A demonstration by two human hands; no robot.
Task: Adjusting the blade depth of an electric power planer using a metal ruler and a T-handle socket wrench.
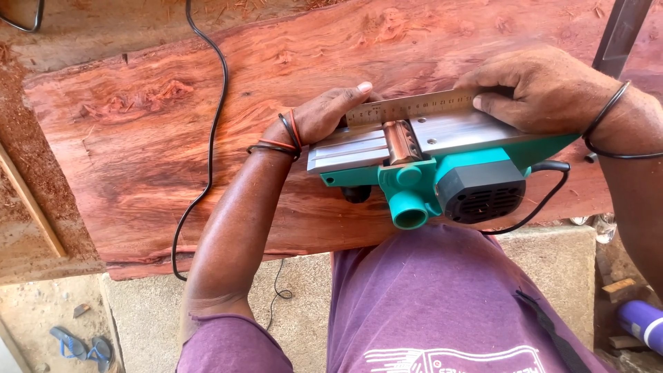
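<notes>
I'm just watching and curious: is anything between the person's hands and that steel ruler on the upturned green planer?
Nothing visible. The left hand and right hand both press directly on the steel ruler, which lies along the sole of the upturned planer resting on the red wooden slab.

Bright daylight pours over everything here, hard and warm. A broad red wood slab [159, 138] fills the scene, grain swirling, its near edge rough. Sawdust [41, 173] lies thick along the left side, beside a pale wooden strip [31, 204]. Down below, a grey concrete floor [145, 311], dusty and speckled. A pair of blue sandals [83, 345] sits at the lower left. Over on the right, a dark metal bar [621, 31] slants up, and scraps of wood [618, 287] gather near the corner.
</notes>
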